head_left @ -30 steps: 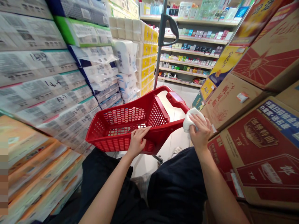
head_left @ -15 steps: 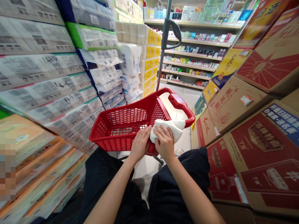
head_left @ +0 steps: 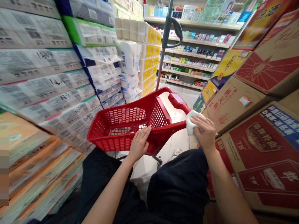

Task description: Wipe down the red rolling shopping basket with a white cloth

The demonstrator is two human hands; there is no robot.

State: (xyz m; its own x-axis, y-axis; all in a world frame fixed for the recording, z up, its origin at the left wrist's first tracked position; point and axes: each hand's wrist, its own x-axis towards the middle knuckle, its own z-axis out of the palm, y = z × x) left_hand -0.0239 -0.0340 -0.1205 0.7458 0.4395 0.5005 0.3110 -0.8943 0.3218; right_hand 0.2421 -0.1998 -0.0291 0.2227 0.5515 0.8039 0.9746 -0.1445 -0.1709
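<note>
A red plastic shopping basket [head_left: 123,137] with a perforated wall stands in front of my knees, its long red handle [head_left: 181,103] rising to the right. My left hand [head_left: 139,140] lies against the basket's near side, its fingers stretched together over the rim and the thumb lower on the outside. A white cloth [head_left: 192,126] is bunched in my right hand [head_left: 203,128], which closes around the bend at the handle's right end. Cloth and fingers cover that bend. The inside of the basket holds nothing that I can see.
Stacked packs of paper goods [head_left: 42,59] rise on the left, with orange packs [head_left: 44,165] lower down. Cartons [head_left: 263,146] crowd the right side, close to my right arm. A grey pole with a loop grip [head_left: 174,32] stands behind the basket, before stocked shelves [head_left: 193,56].
My right hand has slid the cloth right from the basket's near side to the handle's end. My left hand stays at the rim, almost in the same place.
</note>
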